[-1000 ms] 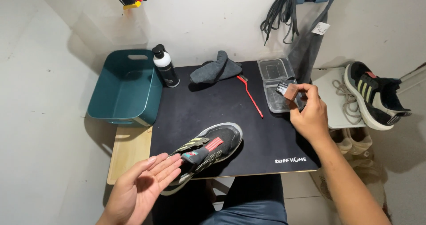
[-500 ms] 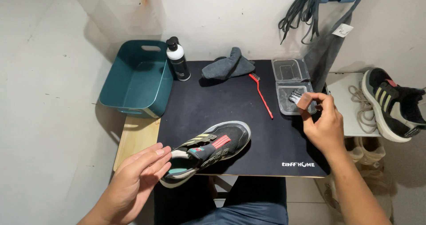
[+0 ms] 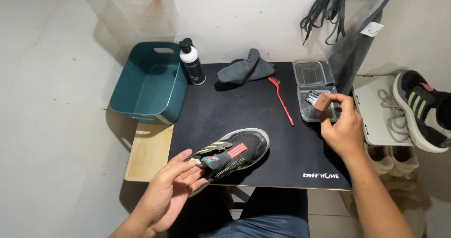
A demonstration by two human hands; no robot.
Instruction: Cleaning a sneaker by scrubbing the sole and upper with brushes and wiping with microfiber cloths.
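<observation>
A black sneaker (image 3: 237, 152) with olive stripes and a red patch lies on its side on the black mat (image 3: 263, 120). My left hand (image 3: 171, 191) cups its heel end at the mat's front edge. My right hand (image 3: 345, 127) holds a small wooden-backed brush (image 3: 321, 102), bristles down in a clear plastic tray (image 3: 310, 111) at the mat's right side.
A teal bin (image 3: 148, 80) stands at the back left beside a black bottle with a white cap (image 3: 191, 62). A grey cloth (image 3: 246, 69) and a red thin brush (image 3: 282, 99) lie on the mat. Another sneaker (image 3: 423, 109) and loose laces rest on a white shelf at right.
My left hand has closed in on the sneaker's heel and now touches it. My right hand stays at the tray with the brush.
</observation>
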